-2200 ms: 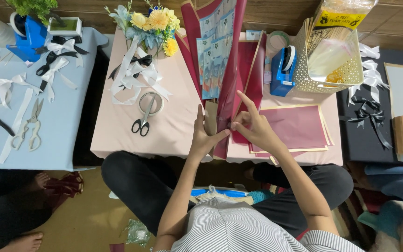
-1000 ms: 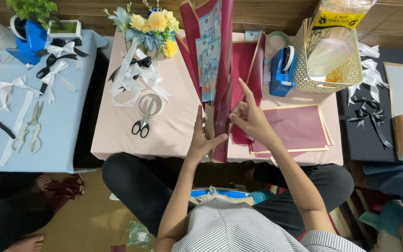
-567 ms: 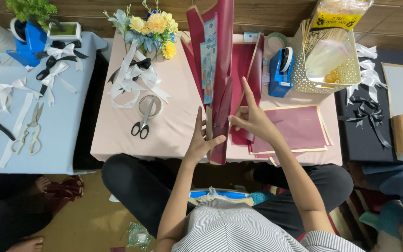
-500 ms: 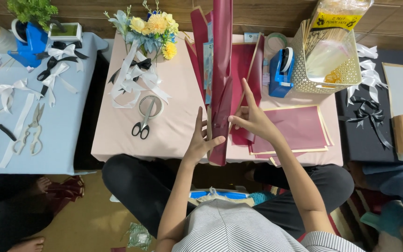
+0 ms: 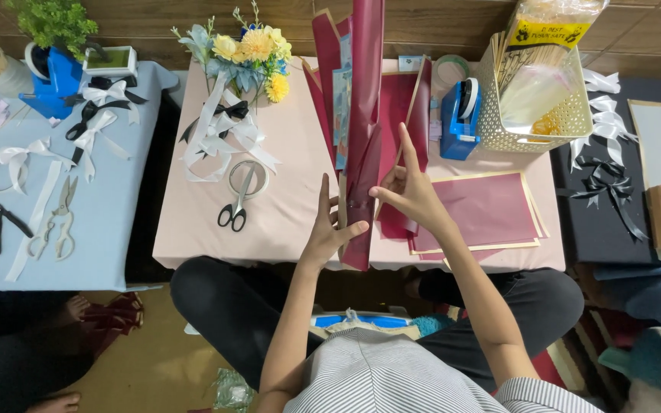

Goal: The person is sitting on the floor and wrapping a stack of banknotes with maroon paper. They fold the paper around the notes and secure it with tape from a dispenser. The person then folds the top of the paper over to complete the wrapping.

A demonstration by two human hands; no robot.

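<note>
A tall cone of dark red wrapping paper [image 5: 363, 130] stands upright over the pink table [image 5: 284, 206], with blue printed sheets tucked inside it. My left hand [image 5: 330, 228] grips the cone near its narrow lower end, fingers spread along the left side. From the right, my right hand [image 5: 407, 187] pinches the paper at the same height, index finger pointing up. More dark red sheets [image 5: 483, 210] lie flat under and to the right of my right hand.
Scissors [image 5: 237, 200] lie on a tape roll left of the cone, with white ribbons and a flower bunch [image 5: 248, 55] behind. A blue tape dispenser [image 5: 460, 118] and a cream basket [image 5: 533, 107] stand at the right. The blue side table [image 5: 63, 222] holds ribbons, pliers and scissors.
The red paper has been rolled tighter into a narrow upright cone, hiding most of the blue printed sheets. Both hands stayed at its lower end, the right hand shifting slightly upward.
</note>
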